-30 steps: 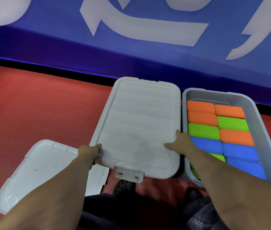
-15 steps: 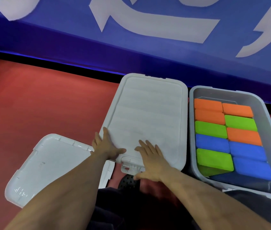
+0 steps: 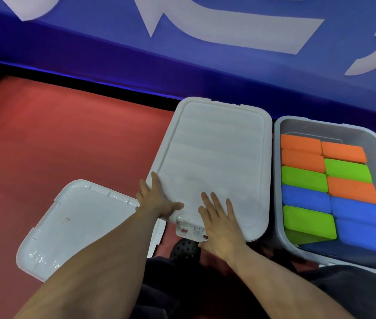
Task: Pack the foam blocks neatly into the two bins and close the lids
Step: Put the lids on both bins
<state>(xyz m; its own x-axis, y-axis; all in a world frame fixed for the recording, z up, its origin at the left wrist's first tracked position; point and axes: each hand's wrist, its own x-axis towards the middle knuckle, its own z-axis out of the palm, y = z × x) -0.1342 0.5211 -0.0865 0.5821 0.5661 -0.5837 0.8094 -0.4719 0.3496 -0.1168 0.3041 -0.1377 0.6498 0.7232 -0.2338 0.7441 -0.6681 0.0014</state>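
A white lid (image 3: pixel 214 155) covers the left bin in the middle of the view, its latch tab (image 3: pixel 188 229) hanging at the near edge. My left hand (image 3: pixel 157 199) lies flat on the lid's near left corner. My right hand (image 3: pixel 219 224) presses flat on the near edge just right of the latch. To the right stands the second bin (image 3: pixel 279 180), lidless, packed with orange, green and blue foam blocks (image 3: pixel 329 185) in two rows. One green block (image 3: pixel 309 222) at the near left sits higher than the others.
A second white lid (image 3: pixel 74 226) lies upside down on the red floor (image 3: pixel 56 139) at the left, its right edge tucked under the closed bin's corner. A blue wall with white markings (image 3: pixel 205 54) runs behind. A dark perforated shoe (image 3: pixel 183 248) shows below the latch.
A second ago my hands held the lid by its left and right sides. They have moved onto its near edge and now lie flat beside the latch. The view shifted slightly left.
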